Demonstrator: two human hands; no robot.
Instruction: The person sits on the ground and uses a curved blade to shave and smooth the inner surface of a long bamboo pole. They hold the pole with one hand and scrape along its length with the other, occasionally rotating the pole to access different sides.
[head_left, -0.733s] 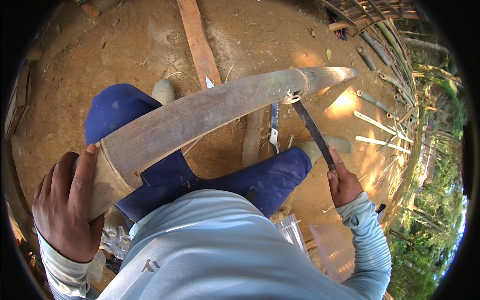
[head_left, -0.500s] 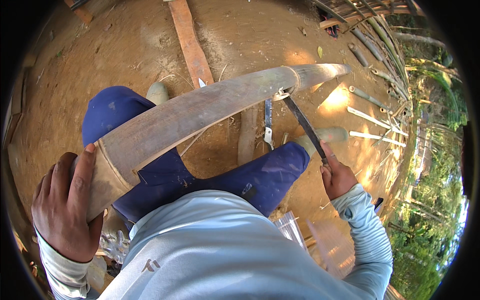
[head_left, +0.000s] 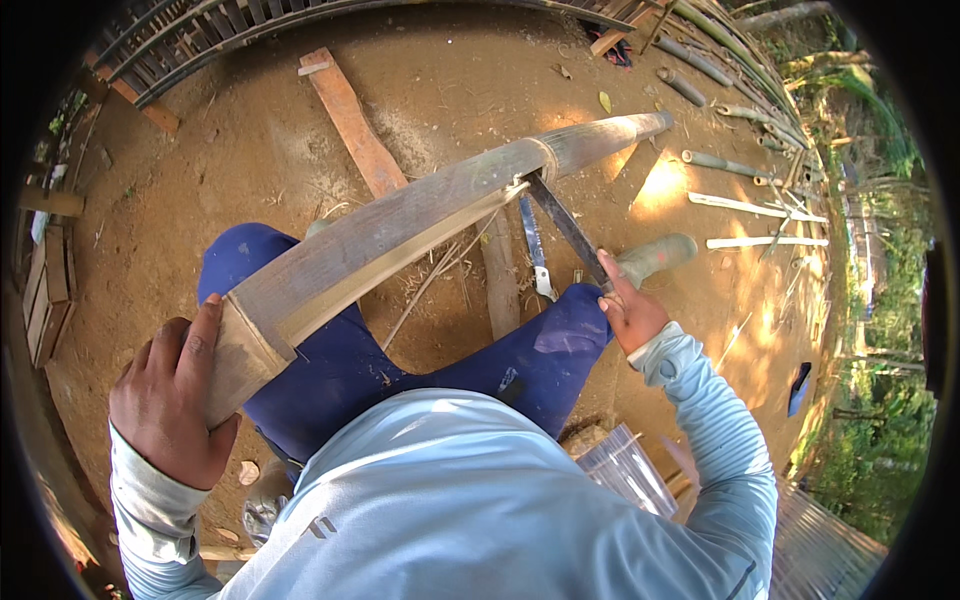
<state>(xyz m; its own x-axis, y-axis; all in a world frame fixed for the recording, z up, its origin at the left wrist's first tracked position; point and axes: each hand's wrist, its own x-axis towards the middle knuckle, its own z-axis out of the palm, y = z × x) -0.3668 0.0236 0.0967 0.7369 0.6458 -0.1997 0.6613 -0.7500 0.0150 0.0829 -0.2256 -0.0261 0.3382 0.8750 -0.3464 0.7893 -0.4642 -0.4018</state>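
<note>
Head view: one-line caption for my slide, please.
Left hand grips the near end of a long bamboo pole while the right hand sets a dark blade against it.

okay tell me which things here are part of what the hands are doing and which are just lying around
In use:
left hand gripping the near end of the bamboo pole
right hand holding the long blade against the pole

Lying about:
plank
saw on the ground
bamboo strips
cut bamboo pieces

Bamboo pole (head_left: 400,235) runs from lower left to upper right, above the knees; plank (head_left: 352,122) upper centre; saw (head_left: 533,245) right of centre, on ground.
</note>
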